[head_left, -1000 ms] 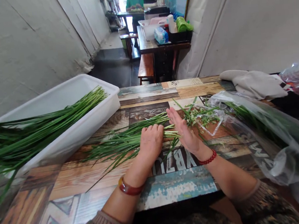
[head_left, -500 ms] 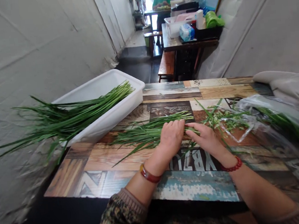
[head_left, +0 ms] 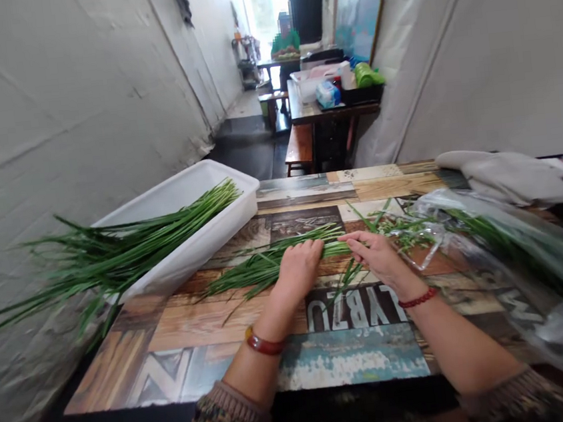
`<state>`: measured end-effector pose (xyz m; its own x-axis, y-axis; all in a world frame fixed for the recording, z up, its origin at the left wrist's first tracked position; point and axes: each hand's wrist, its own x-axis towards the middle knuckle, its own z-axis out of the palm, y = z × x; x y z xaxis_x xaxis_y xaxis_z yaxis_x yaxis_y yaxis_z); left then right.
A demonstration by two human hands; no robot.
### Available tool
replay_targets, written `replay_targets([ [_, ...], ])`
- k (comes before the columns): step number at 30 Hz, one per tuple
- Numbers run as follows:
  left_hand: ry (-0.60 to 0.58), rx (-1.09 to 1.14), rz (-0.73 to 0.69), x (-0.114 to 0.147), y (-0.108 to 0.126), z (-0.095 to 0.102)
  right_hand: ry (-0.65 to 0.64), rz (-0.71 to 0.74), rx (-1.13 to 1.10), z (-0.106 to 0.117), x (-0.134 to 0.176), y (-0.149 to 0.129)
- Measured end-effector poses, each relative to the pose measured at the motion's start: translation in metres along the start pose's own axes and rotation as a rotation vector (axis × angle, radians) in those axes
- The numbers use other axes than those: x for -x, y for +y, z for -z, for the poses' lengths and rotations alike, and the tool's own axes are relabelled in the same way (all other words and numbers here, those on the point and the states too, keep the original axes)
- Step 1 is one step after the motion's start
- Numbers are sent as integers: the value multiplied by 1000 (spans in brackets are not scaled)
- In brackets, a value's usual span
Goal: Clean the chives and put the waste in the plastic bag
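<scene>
A loose bunch of garlic chives (head_left: 247,271) lies on the patterned wooden table, its pale stem ends toward the right. Over the stems my left hand (head_left: 297,268) is closed, knuckles up, gripping the bunch near those ends. My right hand (head_left: 375,256) pinches at the stem tips just beside it, thumb and forefinger together; part of the stems is covered by the fingers. A few stray leaves (head_left: 345,279) hang below the right hand. To its right lies a scatter of chive trimmings (head_left: 412,234).
A white plastic tub (head_left: 244,213) at the left holds a large bunch of chives (head_left: 164,240) overhanging its edge. On the right lies a clear plastic bag (head_left: 508,220) with more chives, behind it a grey cloth (head_left: 504,174). Farther off, a person (head_left: 285,43) sits at another table.
The view has tilted up and shifted right. My hands have drawn slightly apart, and the stem ends now show between them. The right fingers have come together in a pinch.
</scene>
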<state>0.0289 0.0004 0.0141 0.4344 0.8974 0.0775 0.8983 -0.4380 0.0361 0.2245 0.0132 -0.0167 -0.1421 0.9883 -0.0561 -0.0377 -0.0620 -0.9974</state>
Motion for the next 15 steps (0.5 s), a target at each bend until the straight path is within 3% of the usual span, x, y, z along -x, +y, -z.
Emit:
replay_targets([
  [3, -28, 22, 91, 0, -6, 10, -13, 61, -91, -1, -2, -1],
  [8, 9, 138, 169, 5, -1, 41, 74, 105, -293, 2, -2, 5],
  [12, 33, 51, 134, 9, 9, 73, 10, 120, -95, 2, 2, 13],
  [15, 105, -47, 125, 9, 2, 103, -35, 119, 41, 0, 5, 17],
])
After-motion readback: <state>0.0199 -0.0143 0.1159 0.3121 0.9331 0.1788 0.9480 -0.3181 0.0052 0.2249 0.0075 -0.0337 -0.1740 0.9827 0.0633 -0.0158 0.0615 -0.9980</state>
